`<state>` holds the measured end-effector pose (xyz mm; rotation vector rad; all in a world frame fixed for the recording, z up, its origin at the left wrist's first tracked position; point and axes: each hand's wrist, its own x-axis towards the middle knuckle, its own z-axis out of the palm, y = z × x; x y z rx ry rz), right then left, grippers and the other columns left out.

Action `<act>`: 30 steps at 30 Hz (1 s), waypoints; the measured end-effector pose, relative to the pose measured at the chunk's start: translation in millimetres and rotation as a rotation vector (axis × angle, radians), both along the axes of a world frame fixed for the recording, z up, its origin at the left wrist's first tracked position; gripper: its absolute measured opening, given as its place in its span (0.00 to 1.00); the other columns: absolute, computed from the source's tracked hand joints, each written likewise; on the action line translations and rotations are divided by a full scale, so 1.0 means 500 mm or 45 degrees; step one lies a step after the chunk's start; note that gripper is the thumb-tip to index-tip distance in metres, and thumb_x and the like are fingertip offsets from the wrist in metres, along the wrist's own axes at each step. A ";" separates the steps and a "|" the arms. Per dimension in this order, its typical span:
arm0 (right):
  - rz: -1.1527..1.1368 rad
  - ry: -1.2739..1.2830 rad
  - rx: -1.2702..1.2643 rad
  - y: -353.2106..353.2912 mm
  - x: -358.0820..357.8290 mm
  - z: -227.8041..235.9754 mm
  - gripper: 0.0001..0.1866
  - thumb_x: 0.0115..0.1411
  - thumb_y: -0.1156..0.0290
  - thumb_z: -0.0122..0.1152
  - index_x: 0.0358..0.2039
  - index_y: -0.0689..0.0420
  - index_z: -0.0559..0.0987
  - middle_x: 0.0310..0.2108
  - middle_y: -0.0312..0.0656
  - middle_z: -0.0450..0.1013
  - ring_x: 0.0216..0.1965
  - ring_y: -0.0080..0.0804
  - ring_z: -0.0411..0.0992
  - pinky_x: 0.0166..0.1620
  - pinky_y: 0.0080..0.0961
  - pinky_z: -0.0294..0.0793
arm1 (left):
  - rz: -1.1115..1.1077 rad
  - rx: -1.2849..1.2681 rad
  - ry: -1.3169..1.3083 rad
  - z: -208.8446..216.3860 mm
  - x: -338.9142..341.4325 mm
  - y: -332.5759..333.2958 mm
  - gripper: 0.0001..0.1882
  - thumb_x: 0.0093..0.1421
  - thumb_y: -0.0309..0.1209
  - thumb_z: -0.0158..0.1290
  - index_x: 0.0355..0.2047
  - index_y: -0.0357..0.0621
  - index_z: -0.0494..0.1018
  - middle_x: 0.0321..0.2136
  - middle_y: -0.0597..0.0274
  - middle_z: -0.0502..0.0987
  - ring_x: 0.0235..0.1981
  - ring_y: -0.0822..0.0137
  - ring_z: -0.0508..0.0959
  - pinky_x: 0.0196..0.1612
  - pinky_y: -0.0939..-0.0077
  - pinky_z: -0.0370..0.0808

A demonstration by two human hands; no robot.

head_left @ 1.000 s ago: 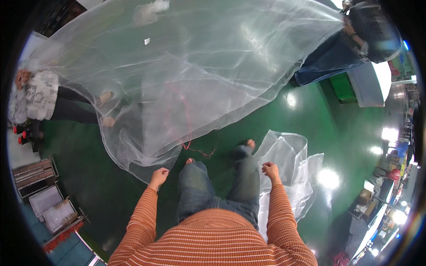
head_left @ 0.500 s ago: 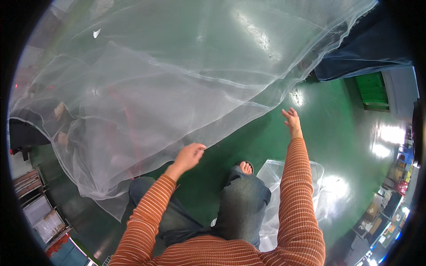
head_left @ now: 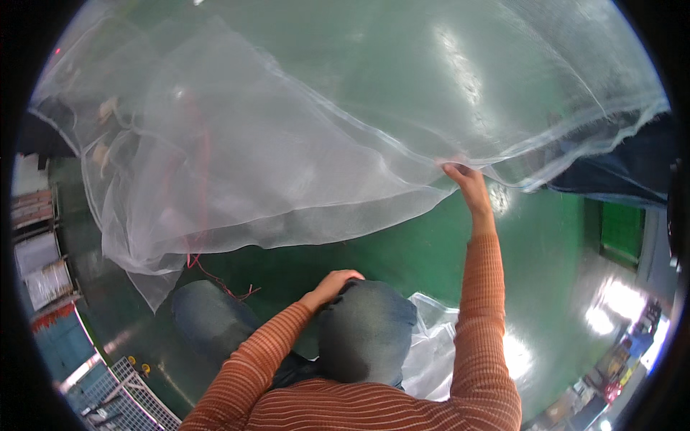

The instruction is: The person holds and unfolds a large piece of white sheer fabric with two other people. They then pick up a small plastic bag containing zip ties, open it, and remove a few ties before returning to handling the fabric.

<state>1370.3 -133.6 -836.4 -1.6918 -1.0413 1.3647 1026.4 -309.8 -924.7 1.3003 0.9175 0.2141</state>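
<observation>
A large sheet of sheer white mesh netting (head_left: 244, 158) spreads across the far half of the view, with doubled, folded edges. My right hand (head_left: 468, 185) reaches forward and pinches the near edge of this netting, some fingertips showing through the fabric. My left hand (head_left: 333, 289) rests on the raised knee of my jeans (head_left: 370, 327), its fingers laid along the top and holding nothing. A thin red cord (head_left: 215, 276) trails out from under the netting's near edge, close to my other knee.
Another piece of white sheer material (head_left: 431, 352) lies on the green floor (head_left: 535, 266) beside my right leg. Dark cloth (head_left: 611, 169) shows behind the netting at right. A green crate-like panel (head_left: 621, 231) stands there too; a white wire rack (head_left: 133, 399) is at lower left.
My right hand has met the netting's edge and closed on it. My left hand has drawn back from beside the netting onto my knee. The netting's right side now hangs lower and farther right.
</observation>
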 end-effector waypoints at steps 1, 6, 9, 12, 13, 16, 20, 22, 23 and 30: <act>0.018 0.023 0.116 -0.004 -0.049 0.069 0.11 0.53 0.70 0.58 0.36 0.61 0.74 0.35 0.42 0.73 0.38 0.29 0.70 0.51 0.30 0.62 | 0.047 -0.305 -0.036 -0.018 0.013 0.001 0.10 0.56 0.23 0.45 0.38 0.41 0.72 0.34 0.59 0.77 0.37 0.67 0.75 0.41 0.74 0.70; -0.033 0.416 0.752 -0.099 -0.189 0.343 0.07 0.56 0.72 0.51 0.34 0.61 0.70 0.32 0.48 0.72 0.32 0.30 0.71 0.38 0.29 0.72 | 0.026 -0.588 -0.181 -0.033 0.174 0.113 0.21 0.63 0.41 0.37 0.52 0.46 0.62 0.50 0.58 0.67 0.48 0.67 0.69 0.47 0.60 0.68; -0.464 0.444 0.893 -0.155 -0.180 0.410 0.18 0.60 0.65 0.48 0.46 0.62 0.65 0.40 0.48 0.69 0.37 0.33 0.70 0.41 0.30 0.72 | 0.736 -1.151 -1.401 0.015 0.248 0.277 0.35 0.61 0.56 0.26 0.61 0.47 0.45 0.58 0.49 0.54 0.59 0.51 0.54 0.58 0.46 0.50; -1.008 0.245 0.841 -0.165 -0.207 0.478 0.28 0.62 0.56 0.42 0.56 0.62 0.58 0.49 0.50 0.63 0.48 0.36 0.65 0.48 0.32 0.67 | 1.106 -1.354 -2.084 0.250 0.217 0.421 0.35 0.60 0.56 0.26 0.62 0.50 0.40 0.62 0.51 0.42 0.62 0.51 0.44 0.62 0.52 0.42; -1.203 0.086 0.763 -0.151 -0.254 0.512 0.30 0.63 0.51 0.35 0.55 0.64 0.58 0.52 0.50 0.60 0.53 0.37 0.60 0.53 0.33 0.63 | 1.170 -1.286 -2.202 0.289 0.192 0.446 0.36 0.60 0.57 0.26 0.62 0.50 0.39 0.62 0.51 0.40 0.63 0.50 0.42 0.62 0.51 0.38; -1.061 -0.599 0.773 -0.193 -0.221 0.526 0.34 0.62 0.48 0.32 0.54 0.69 0.58 0.51 0.51 0.60 0.50 0.39 0.64 0.51 0.38 0.67 | 1.317 -1.162 -2.427 0.304 0.154 0.495 0.36 0.59 0.58 0.26 0.62 0.54 0.39 0.62 0.53 0.40 0.63 0.50 0.39 0.61 0.45 0.34; -0.680 -1.307 0.963 -0.271 -0.132 0.494 0.28 0.62 0.52 0.33 0.58 0.55 0.57 0.54 0.53 0.58 0.53 0.45 0.62 0.52 0.44 0.66 | 1.274 -1.407 -3.001 0.231 0.140 0.570 0.37 0.57 0.61 0.26 0.62 0.59 0.39 0.62 0.55 0.39 0.63 0.51 0.37 0.59 0.39 0.30; -0.686 -1.412 1.041 -0.283 -0.098 0.478 0.28 0.62 0.53 0.36 0.56 0.59 0.59 0.53 0.54 0.59 0.53 0.45 0.62 0.53 0.42 0.64 | 0.975 -1.760 -3.315 0.131 0.163 0.622 0.38 0.56 0.62 0.25 0.62 0.60 0.39 0.63 0.56 0.38 0.64 0.53 0.36 0.59 0.39 0.30; -0.800 -1.350 1.024 -0.283 -0.090 0.479 0.28 0.61 0.54 0.37 0.56 0.61 0.59 0.53 0.54 0.60 0.53 0.45 0.63 0.53 0.41 0.64 | 0.947 -1.701 -3.288 0.116 0.173 0.645 0.38 0.56 0.63 0.24 0.62 0.60 0.38 0.63 0.57 0.37 0.64 0.54 0.35 0.59 0.40 0.30; -0.904 -1.476 0.908 -0.305 -0.078 0.483 0.29 0.62 0.53 0.33 0.56 0.60 0.59 0.53 0.52 0.61 0.53 0.44 0.63 0.54 0.40 0.64 | 1.461 -0.456 -2.077 0.135 0.117 0.659 0.32 0.55 0.52 0.33 0.58 0.56 0.47 0.57 0.55 0.46 0.58 0.58 0.46 0.55 0.48 0.44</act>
